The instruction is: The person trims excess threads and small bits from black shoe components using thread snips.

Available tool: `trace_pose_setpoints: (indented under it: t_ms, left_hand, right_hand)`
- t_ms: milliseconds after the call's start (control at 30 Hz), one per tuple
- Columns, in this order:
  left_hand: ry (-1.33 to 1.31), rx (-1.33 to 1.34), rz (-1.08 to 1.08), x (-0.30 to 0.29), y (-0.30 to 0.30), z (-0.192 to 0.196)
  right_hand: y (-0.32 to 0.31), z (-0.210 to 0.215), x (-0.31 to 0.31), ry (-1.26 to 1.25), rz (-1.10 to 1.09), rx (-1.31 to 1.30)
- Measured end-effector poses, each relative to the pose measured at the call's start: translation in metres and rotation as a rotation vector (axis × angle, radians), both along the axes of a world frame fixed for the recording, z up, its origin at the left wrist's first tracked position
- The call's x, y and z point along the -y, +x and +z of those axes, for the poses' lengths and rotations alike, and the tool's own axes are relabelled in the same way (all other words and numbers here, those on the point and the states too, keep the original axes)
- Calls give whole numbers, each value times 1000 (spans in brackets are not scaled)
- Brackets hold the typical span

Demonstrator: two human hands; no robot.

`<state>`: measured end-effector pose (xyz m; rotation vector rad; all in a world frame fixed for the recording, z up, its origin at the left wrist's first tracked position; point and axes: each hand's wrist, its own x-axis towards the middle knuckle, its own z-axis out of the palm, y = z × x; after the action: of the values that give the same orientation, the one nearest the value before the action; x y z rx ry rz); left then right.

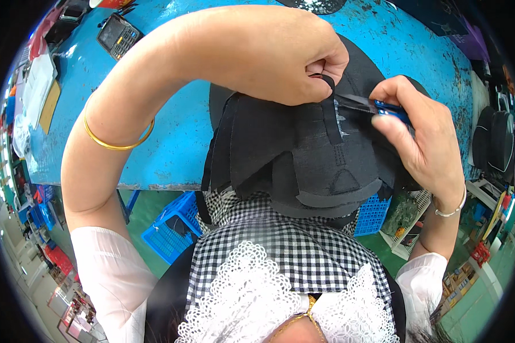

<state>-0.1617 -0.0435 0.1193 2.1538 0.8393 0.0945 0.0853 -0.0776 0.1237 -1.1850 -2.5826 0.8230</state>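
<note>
A stack of black fabric pieces (303,148) lies on the near edge of a blue table (171,143), hanging over toward my lap. My left hand (286,57) pinches a narrow black strap (330,108) that rises from the top piece. My right hand (423,137) holds small blue-handled snips (377,107), their blades pointing left at the strap's base. A gold bangle is on my left wrist, a silver one on my right.
A black calculator (118,35) lies at the table's far left, with papers and a brown board (43,91) beside it. Blue plastic crates (171,228) stand on the green floor under the table. More black pieces (495,140) sit at the right.
</note>
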Motion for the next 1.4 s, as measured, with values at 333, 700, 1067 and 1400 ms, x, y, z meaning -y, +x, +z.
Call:
trace_pose_setpoints:
  t_ms: [333, 700, 1067, 1400]
  left_hand:
    - [15, 103, 56, 3, -7, -12]
    - [-455, 363, 403, -7, -21, 10]
    - [-420, 335, 236, 3, -42, 38]
    - [-295, 79, -68, 8, 1, 1]
  right_hand:
    - [-6, -6, -9, -36, 21, -46]
    - [-61, 0, 61, 418, 108, 450]
    - [146, -12, 27, -239, -765, -1026]
    - [186, -29, 47, -178, -996, -816]
